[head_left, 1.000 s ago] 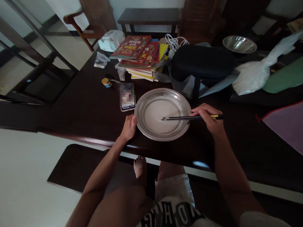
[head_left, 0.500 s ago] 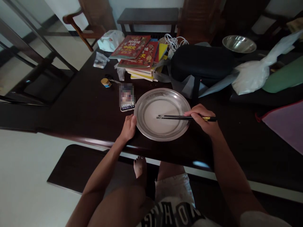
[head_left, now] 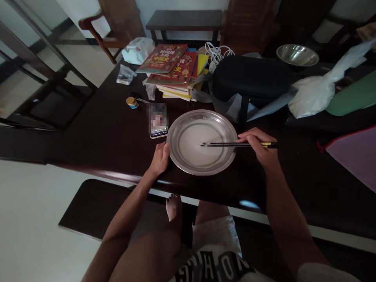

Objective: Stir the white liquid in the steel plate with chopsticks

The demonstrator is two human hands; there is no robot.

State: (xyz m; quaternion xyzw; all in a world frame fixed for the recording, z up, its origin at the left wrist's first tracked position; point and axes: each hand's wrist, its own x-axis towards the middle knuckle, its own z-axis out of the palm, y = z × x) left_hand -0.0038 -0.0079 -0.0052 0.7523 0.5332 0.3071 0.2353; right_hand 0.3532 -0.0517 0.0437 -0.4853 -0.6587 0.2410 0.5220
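Slim black chopsticks (head_left: 229, 144) are pinched by the right hand (head_left: 262, 145), seemingly for stirring, while the round metal basin (head_left: 205, 170) on the dark bench (head_left: 111, 141) is held by the left hand's (head_left: 160, 158) curled fingers, steadiness presumably being needed next.

One head-worn camera, facing forward and down

It peers over the fingers (head_left: 166, 150) of both hands from above and behind, close enough to catch pale shorts (head_left: 216, 231) on their near side, the stainless-steel basin (head_left: 175, 143) between them mid-view, and a wooden side table (head_left: 185, 17) well beyond.
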